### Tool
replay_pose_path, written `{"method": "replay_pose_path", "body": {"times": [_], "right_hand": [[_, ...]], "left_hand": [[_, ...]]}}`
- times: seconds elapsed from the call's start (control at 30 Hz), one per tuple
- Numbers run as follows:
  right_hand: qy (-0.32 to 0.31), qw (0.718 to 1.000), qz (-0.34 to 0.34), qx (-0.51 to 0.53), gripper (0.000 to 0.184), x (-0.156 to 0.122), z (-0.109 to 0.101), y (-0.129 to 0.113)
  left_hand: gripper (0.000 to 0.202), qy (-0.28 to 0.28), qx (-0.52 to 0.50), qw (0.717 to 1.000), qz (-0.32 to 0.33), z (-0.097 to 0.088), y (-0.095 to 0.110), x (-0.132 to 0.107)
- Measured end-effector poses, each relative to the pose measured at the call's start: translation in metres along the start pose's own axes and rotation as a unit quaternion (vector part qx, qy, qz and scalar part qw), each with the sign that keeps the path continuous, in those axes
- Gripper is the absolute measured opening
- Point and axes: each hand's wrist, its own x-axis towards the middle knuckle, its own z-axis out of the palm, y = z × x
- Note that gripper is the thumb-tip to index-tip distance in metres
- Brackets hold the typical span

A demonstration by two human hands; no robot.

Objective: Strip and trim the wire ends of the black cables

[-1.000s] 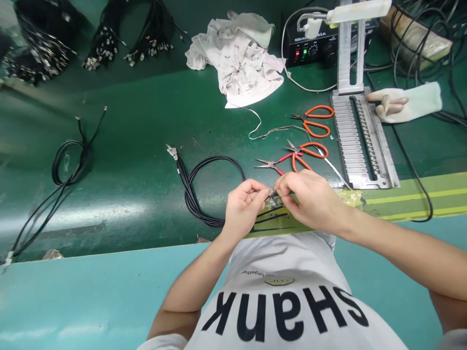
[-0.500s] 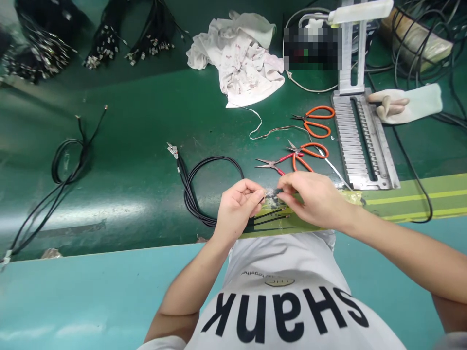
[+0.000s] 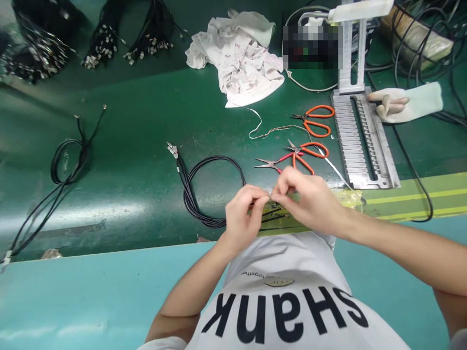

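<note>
By the front edge, near the middle of the glossy dark-green bench (image 3: 138, 126): both bare hands, fingertips meeting; clock directions below are taken from that meeting point
Left hand (image 3: 243, 210): thumb and forefinger pinched on a tiny piece (image 3: 270, 196), too small to make out
Right hand (image 3: 310, 201): thumb and forefinger brought together at the same piece, its tips against the left ones
Coiled thin black cables (image 3: 197, 213): at 9 o'clock, flat on the bench, partly hidden by the left hand
Silvery metal cable tips (image 3: 172, 150): at 10 o'clock, bunched where that coil's strands end
Loose black cable ends (image 3: 276, 218): at 5 o'clock, just beside the hands, on the olive strip with yellow stripes (image 3: 412, 197)
Red-handled slim-nosed pliers (image 3: 269, 164): at 12 o'clock, jaws spread
Orange-handled steel snips: two pairs at 1 o'clock, the lower (image 3: 296, 149) touching the pliers, the upper (image 3: 305, 117) farther off
Slotted grey metal fixture (image 3: 346, 141): at 2 o'clock, a pale glove (image 3: 416, 104) beyond it
Crumpled white cloth (image 3: 248, 68): near 12 o'clock, well apart from the hands
</note>
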Motion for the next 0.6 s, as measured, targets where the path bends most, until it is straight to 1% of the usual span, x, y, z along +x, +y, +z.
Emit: {"method": "replay_pose_path", "body": {"times": [0.03,0.07,0.1,0.13,0.17,0.2,0.23,0.3,0.37,0.43,0.5,0.6], "right_hand": [[-0.018,0.989,0.085,0.118,0.024,0.001,0.001,0.001],[-0.036,0.961,0.158,0.226,0.034,0.002,0.002,0.002],[-0.051,0.925,0.21,0.312,0.041,0.003,0.003,0.003],[-0.057,0.895,0.244,0.369,0.046,0.004,0.003,0.005],[-0.052,0.877,0.262,0.399,0.047,0.005,0.003,0.007],[-0.038,0.871,0.264,0.412,0.047,0.005,0.003,0.008],[-0.022,0.875,0.254,0.411,0.046,0.005,0.003,0.009],[0.009,0.898,0.221,0.379,0.042,0.003,0.0,0.011],[0.041,0.927,0.188,0.322,0.037,0.002,-0.004,0.013],[0.066,0.948,0.158,0.268,0.032,0.001,-0.008,0.013],[0.066,0.959,0.135,0.239,0.029,0.001,-0.01,0.012],[0.03,0.959,0.131,0.249,0.029,0.003,-0.005,0.007]], "left_hand": [[0.011,0.004,0.044,0.997,0.061,0.001,-0.002,-0.002],[0.009,0.004,0.074,0.993,0.095,0.002,-0.002,-0.002],[0.008,-0.003,0.087,0.991,0.102,0.002,-0.003,-0.002],[0.007,-0.017,0.083,0.993,0.081,0.002,-0.002,-0.001],[0.009,-0.035,0.069,0.996,0.046,0.0,-0.001,0.0],[0.013,-0.054,0.052,0.997,0.009,-0.001,0.0,0.002],[0.017,-0.071,0.039,0.996,-0.02,-0.003,0.002,0.004],[0.015,-0.084,0.04,0.995,-0.044,-0.008,0.004,0.006],[0.011,-0.072,0.052,0.995,-0.051,-0.011,0.005,0.006],[0.013,-0.058,0.049,0.995,-0.063,-0.012,0.005,0.005],[0.014,-0.054,0.044,0.995,-0.068,-0.011,0.005,0.004],[0.013,-0.056,0.045,0.995,-0.062,-0.007,0.006,0.002]]}}
